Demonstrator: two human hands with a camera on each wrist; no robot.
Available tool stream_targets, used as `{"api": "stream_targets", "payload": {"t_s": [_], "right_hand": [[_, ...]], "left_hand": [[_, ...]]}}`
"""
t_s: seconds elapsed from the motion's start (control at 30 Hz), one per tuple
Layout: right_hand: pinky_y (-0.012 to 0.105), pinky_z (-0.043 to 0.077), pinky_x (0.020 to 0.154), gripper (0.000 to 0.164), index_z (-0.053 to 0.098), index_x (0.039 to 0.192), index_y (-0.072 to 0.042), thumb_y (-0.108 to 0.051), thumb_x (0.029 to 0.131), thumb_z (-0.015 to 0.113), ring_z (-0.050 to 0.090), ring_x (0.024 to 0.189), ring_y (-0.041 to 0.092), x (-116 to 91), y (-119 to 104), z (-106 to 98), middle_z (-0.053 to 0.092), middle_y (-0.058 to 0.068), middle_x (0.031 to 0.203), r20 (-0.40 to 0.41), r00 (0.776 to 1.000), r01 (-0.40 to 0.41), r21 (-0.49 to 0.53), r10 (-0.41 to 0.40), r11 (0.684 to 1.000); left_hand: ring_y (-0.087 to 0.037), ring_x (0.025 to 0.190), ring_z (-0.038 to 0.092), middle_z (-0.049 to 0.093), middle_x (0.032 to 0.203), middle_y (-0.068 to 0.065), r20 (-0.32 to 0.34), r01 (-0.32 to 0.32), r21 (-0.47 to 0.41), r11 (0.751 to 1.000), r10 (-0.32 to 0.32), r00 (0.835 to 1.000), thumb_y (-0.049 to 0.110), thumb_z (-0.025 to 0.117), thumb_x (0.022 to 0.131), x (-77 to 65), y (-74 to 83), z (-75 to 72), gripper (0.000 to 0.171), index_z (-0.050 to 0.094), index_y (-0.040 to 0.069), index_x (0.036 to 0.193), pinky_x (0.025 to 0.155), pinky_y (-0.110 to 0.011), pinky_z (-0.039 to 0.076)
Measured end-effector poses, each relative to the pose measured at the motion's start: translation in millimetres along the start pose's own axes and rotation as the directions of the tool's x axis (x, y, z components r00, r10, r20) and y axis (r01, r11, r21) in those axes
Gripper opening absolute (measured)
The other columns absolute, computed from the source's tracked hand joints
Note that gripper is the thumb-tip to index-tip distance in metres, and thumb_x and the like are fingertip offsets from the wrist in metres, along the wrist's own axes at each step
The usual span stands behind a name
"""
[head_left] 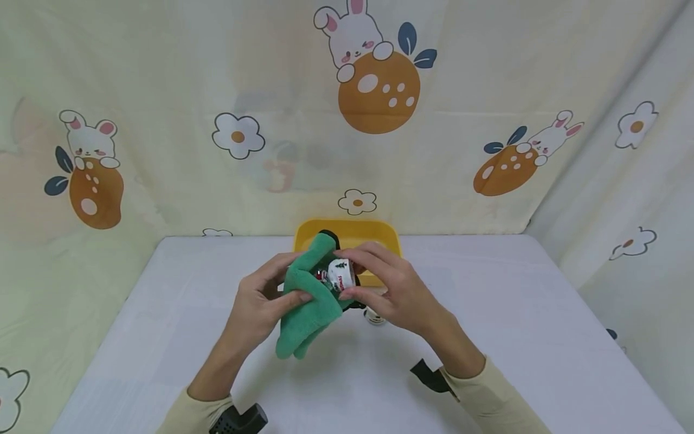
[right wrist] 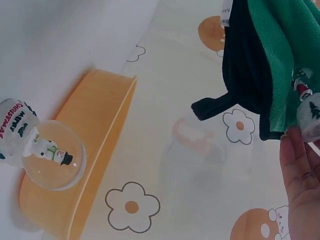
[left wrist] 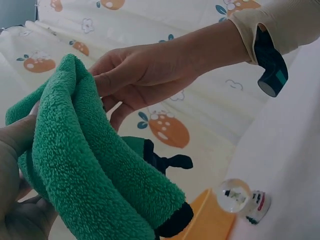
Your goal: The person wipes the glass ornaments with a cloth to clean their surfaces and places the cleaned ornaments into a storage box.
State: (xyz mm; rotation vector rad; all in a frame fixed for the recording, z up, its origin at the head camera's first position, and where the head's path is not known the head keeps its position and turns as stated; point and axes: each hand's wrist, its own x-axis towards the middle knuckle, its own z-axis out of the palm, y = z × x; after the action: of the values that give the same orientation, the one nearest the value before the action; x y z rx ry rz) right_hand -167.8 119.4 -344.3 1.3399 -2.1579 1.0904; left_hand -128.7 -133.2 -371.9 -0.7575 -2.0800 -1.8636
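My left hand [head_left: 252,307] grips a green plush cloth [head_left: 311,316] with dark trim and a dark loop, thumb on top of its fold. Inside the fold lies a snow globe, its white printed base [head_left: 341,275] facing right. Fingers and thumb of my right hand [head_left: 393,288] pinch that base, while the cloth covers most of the glass ball. In the right wrist view a red-and-white figure shows through the glass beside the base [right wrist: 310,115]. A second snow globe [right wrist: 55,155], with a snowman inside and "Merry Christmas" on its base, stands on the table behind my right hand.
A yellow tray [head_left: 347,226] sits at the table's back edge, behind both hands. The table [head_left: 179,337] has a white cover. A patterned curtain [head_left: 162,120] with rabbits and flowers hangs behind it and along the sides.
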Motion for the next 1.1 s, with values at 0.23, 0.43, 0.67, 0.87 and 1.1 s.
{"api": "stream_targets", "payload": {"t_s": [0.23, 0.43, 0.67, 0.87, 1.1], "right_hand": [[0.027, 0.056, 0.095, 0.049, 0.061, 0.138, -0.008, -0.036, 0.098, 0.064, 0.059, 0.119, 0.021, 0.8, 0.9, -0.9, 0.059, 0.009, 0.135, 0.019, 0.996, 0.085, -0.014, -0.085, 0.996], [0.026, 0.054, 0.098, 0.036, 0.066, 0.129, -0.008, -0.018, 0.094, 0.071, 0.056, 0.125, 0.027, 2.3, 2.0, -1.0, 0.060, 0.012, 0.133, -0.006, 0.980, 0.198, -0.049, -0.198, 0.979], [0.026, 0.059, 0.089, 0.020, 0.070, 0.118, -0.012, -0.018, 0.102, 0.061, 0.061, 0.114, 0.026, 6.8, 0.0, 1.4, 0.062, 0.012, 0.125, -0.058, 0.941, 0.323, -0.147, -0.334, 0.935], [0.027, 0.059, 0.088, 0.021, 0.070, 0.120, -0.012, -0.019, 0.102, 0.061, 0.060, 0.113, 0.025, 6.3, -0.1, 2.9, 0.062, 0.012, 0.126, -0.047, 0.944, 0.317, -0.157, -0.328, 0.935], [0.026, 0.058, 0.091, 0.019, 0.072, 0.117, -0.012, -0.017, 0.102, 0.060, 0.062, 0.110, 0.025, 7.4, 0.1, 4.0, 0.064, 0.012, 0.123, -0.075, 0.928, 0.350, -0.161, -0.365, 0.923]], "left_hand": [[-0.023, 0.112, 0.069, 0.063, 0.133, -0.011, -0.020, 0.033, -0.034, 0.999, -0.034, 0.999, 0.000, 0.075, 0.089, 0.2, 0.4, -0.8, 0.054, 0.058, 0.007, 0.141, 0.089, -0.035, 0.060], [-0.026, 0.115, 0.067, 0.061, 0.137, -0.011, -0.021, 0.081, -0.060, 0.995, -0.083, 0.996, 0.001, 0.074, 0.091, -0.4, 0.1, -1.6, 0.055, 0.056, 0.007, 0.143, 0.089, -0.036, 0.060], [-0.031, 0.115, 0.065, 0.058, 0.142, -0.009, 0.023, 0.139, -0.055, 0.989, -0.138, 0.990, 0.006, 0.072, 0.094, 0.7, 0.7, -2.0, 0.056, 0.054, 0.013, 0.146, 0.089, -0.035, 0.060], [-0.032, 0.110, 0.067, 0.059, 0.140, -0.010, 0.034, 0.172, -0.007, 0.985, -0.172, 0.985, 0.011, 0.071, 0.096, 0.1, -0.3, -4.6, 0.053, 0.054, 0.015, 0.146, 0.086, -0.034, 0.061], [-0.033, 0.110, 0.065, 0.060, 0.138, -0.009, 0.040, 0.232, -0.004, 0.973, -0.231, 0.972, 0.014, 0.074, 0.094, 0.9, 0.9, -6.4, 0.055, 0.054, 0.019, 0.145, 0.086, -0.036, 0.060]]}}
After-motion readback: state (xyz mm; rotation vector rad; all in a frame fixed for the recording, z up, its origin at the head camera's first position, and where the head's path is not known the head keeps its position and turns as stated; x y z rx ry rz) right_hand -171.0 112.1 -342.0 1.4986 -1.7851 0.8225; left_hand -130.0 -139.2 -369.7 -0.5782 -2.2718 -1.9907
